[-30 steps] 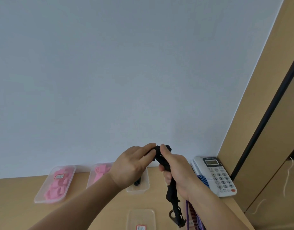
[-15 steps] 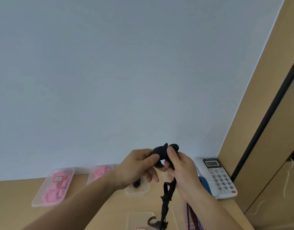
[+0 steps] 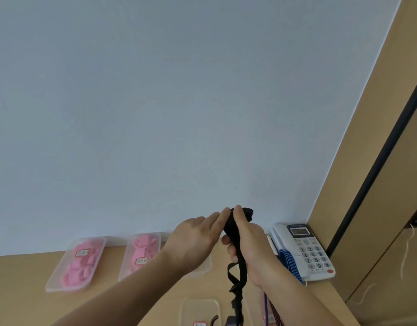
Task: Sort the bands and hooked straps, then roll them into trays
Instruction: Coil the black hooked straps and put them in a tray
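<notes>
A black hooked strap [image 3: 235, 274] is held up in front of the wall, its upper end wound into a small roll [image 3: 231, 225]. My right hand [image 3: 249, 245] grips that roll, thumb on top and fingers curled round it. My left hand [image 3: 195, 241] lies against the roll's left side with straight fingers touching it. The strap's loose tail hangs down to the bottom edge of the view, above a clear tray [image 3: 200, 311] with a red label. Two clear trays [image 3: 76, 263] [image 3: 141, 254] at the back left hold rolled pink bands.
A third clear tray [image 3: 202, 267] sits behind my left wrist, mostly hidden. A white desk phone [image 3: 304, 250] stands at the back right with a blue striped band [image 3: 289, 264] draped beside it. Purple and striped straps [image 3: 273, 311] hang under my right forearm. A wooden cabinet is on the right.
Both hands keep winding the black strap. The left fingers went from curled round the roll to stretched along it. The hanging tail has swung and its hook dropped lower.
</notes>
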Motion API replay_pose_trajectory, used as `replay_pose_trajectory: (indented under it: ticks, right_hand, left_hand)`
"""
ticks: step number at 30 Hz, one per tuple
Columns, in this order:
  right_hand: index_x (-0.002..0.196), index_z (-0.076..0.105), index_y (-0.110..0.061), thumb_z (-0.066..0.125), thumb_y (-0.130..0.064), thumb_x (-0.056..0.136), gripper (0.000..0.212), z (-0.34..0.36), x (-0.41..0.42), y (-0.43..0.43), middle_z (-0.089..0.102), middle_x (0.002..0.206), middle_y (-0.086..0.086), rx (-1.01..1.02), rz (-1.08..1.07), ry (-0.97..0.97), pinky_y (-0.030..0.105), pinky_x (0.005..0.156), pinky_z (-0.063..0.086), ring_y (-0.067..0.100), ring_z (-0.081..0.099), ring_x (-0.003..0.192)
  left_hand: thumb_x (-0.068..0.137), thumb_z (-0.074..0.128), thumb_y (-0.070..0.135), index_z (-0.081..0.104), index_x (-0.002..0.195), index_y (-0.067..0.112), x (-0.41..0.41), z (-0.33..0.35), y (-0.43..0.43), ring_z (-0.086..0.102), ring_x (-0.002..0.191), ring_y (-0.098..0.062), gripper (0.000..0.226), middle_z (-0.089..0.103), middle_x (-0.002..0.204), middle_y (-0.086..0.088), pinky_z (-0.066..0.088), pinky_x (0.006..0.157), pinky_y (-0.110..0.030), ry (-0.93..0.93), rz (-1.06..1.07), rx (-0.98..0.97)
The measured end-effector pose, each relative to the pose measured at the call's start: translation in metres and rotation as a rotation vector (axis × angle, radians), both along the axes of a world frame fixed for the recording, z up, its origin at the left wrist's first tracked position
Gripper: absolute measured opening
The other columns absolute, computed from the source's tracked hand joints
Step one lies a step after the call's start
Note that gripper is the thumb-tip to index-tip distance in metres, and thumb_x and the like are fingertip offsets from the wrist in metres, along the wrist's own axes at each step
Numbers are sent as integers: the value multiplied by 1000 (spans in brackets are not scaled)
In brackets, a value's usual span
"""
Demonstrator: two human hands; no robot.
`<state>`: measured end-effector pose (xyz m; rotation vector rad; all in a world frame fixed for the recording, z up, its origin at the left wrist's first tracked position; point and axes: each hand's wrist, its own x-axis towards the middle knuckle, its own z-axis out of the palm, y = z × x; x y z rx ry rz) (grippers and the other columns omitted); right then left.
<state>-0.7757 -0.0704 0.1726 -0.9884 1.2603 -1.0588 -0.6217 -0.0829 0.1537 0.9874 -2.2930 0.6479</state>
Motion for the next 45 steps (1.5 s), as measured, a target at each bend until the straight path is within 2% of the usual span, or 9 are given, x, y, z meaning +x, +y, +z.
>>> replay_pose_trajectory:
  ticks: [3, 7, 10, 19, 27, 31, 34, 38, 45]
  right_hand:
    - [82, 65, -5, 48, -51, 98, 52, -5, -2, 1, 58, 59, 3, -14, -15, -88, 25, 42, 30, 14, 38, 42]
    - [83, 71, -13, 51, -51, 96, 45, -10, -9, 2, 56, 65, 4, -160, -17, -198, 23, 43, 33, 13, 36, 45]
    - [75, 71, -25, 53, -56, 88, 38, -9, -10, 3, 58, 68, 4, -249, 32, -177, 23, 48, 35, 14, 39, 50]
    - [77, 61, -10, 48, -47, 99, 45, -9, -7, 9, 62, 60, 3, -209, 35, 20, 22, 42, 38, 12, 44, 42]
    - [102, 73, -6, 44, -59, 96, 61, -6, -4, 12, 66, 72, 13, 16, 122, -206, 25, 45, 37, 16, 44, 47]
    - [87, 70, -7, 55, -66, 85, 61, -8, -5, 8, 61, 66, 9, 76, 73, -280, 24, 41, 34, 15, 41, 43]
    - [83, 67, -6, 61, -59, 85, 54, -11, -7, 6, 58, 63, 6, -5, 27, -300, 23, 41, 32, 13, 38, 42]
    - [79, 66, -8, 58, -68, 75, 60, -11, -13, 6, 52, 55, 6, -179, 87, -165, 23, 48, 35, 15, 38, 46]
    - [90, 65, -7, 56, -67, 74, 62, -15, -13, 10, 60, 57, 8, -262, 165, 13, 26, 52, 47, 17, 54, 51]
  left_hand:
    - [73, 74, -2, 61, 133, 8, -5, 0, 2, 58, 59, -17, 62, 71, 95, 2, 49, 45, -30, 85, -86, 55]
    - [91, 65, 27, 33, 146, 39, -7, 16, 11, 64, 99, 1, 65, 58, 132, 15, 54, 78, -19, 785, -103, 927]
    - [93, 51, 46, 61, 117, 22, -1, 35, 11, 68, 105, -15, 35, 70, 117, -4, 52, 85, -36, 1059, -223, 1493]
    - [96, 62, 14, 65, 107, 18, -7, 26, 13, 71, 95, -18, 12, 76, 94, -3, 53, 85, -33, 1043, -153, 1104]
    - [86, 68, 7, 58, 118, 19, -1, 4, 11, 54, 48, -20, 36, 65, 69, 6, 49, 45, -32, 310, -17, 262]
    - [67, 70, -11, 55, 120, 7, 1, -5, 5, 53, 48, -20, 58, 73, 112, -5, 47, 44, -28, 102, -198, -95]
    - [81, 64, 6, 59, 132, 22, 0, -4, 8, 70, 83, -10, 54, 67, 126, 8, 56, 66, -30, 368, -204, 252]
    - [79, 56, 39, 45, 139, 34, 2, 23, 14, 67, 106, -11, 61, 69, 121, 8, 54, 87, -35, 1013, -218, 1332]
    - [101, 51, 25, 60, 130, 27, 5, 32, 13, 67, 92, -22, 30, 71, 94, -10, 50, 85, -43, 791, -371, 1396]
